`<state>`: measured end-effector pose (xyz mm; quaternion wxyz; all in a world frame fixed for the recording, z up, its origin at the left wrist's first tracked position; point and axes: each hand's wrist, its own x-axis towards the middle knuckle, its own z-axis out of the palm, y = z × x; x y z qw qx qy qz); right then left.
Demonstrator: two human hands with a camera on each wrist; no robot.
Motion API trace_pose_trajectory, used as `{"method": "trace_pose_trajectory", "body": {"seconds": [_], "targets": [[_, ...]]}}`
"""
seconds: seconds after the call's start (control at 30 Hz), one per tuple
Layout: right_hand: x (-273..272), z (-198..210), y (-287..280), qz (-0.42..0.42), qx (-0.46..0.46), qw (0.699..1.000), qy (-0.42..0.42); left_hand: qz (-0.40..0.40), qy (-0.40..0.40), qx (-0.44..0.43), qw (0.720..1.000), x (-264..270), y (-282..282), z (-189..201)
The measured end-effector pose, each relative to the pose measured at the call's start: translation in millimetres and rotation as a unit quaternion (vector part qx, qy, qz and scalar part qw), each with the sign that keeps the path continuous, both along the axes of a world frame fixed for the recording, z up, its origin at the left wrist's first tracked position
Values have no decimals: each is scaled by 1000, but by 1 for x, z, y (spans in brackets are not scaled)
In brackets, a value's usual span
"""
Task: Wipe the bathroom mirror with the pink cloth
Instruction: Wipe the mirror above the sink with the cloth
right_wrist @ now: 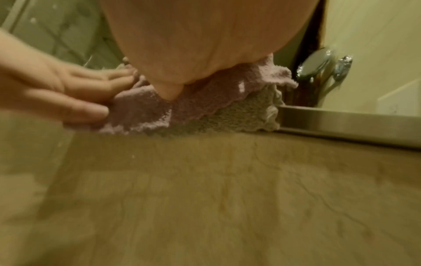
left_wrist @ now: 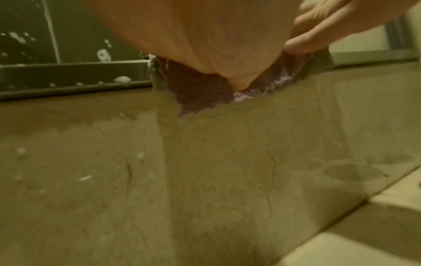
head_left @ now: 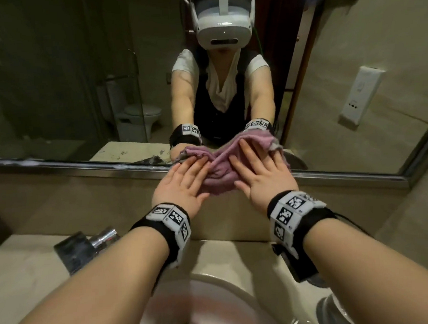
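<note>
The pink cloth (head_left: 219, 172) is bunched against the lower edge of the bathroom mirror (head_left: 80, 82), over its metal frame (head_left: 84, 166) and the wall just below. My left hand (head_left: 184, 180) lies flat on the cloth's left part with straight fingers. My right hand (head_left: 260, 174) lies flat on its right part, fingers spread up onto the glass. In the left wrist view my palm (left_wrist: 205, 45) covers the cloth (left_wrist: 200, 95). In the right wrist view my palm (right_wrist: 193, 45) presses the cloth (right_wrist: 205, 109), and the left hand's fingers (right_wrist: 75, 93) touch its left edge.
White foam spots (left_wrist: 102, 54) cling to the glass and frame at the lower left. A chrome faucet (head_left: 88, 245) stands on the counter at the left, the sink basin (head_left: 214, 285) is under my arms. A white wall socket (head_left: 360, 94) hangs at the right.
</note>
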<state>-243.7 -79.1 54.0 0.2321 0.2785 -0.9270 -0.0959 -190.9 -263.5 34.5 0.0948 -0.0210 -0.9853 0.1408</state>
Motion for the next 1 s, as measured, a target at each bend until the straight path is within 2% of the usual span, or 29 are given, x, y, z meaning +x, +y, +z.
{"method": "trace_pose_trajectory", "body": {"seconds": [0.17,0.3,0.5,0.67,0.8,1.0], "targets": [[-5,44,-29,-2,-25,999,28,92,41,38,994,-6,-27,47],[-4,59,-50,-13,-61,998,12,86,50,25,995,-3,-42,75],[-3,46,-53,2,-36,999,12,80,31,20,996,1,-46,60],[14,9,-62,18,19,997,-78,66,-22,-20,997,10,-60,33],[26,-9,-73,20,25,996,-88,42,-69,-19,997,22,-70,11],[28,-13,-75,2,50,993,-107,22,-98,-13,995,28,-75,20]]}}
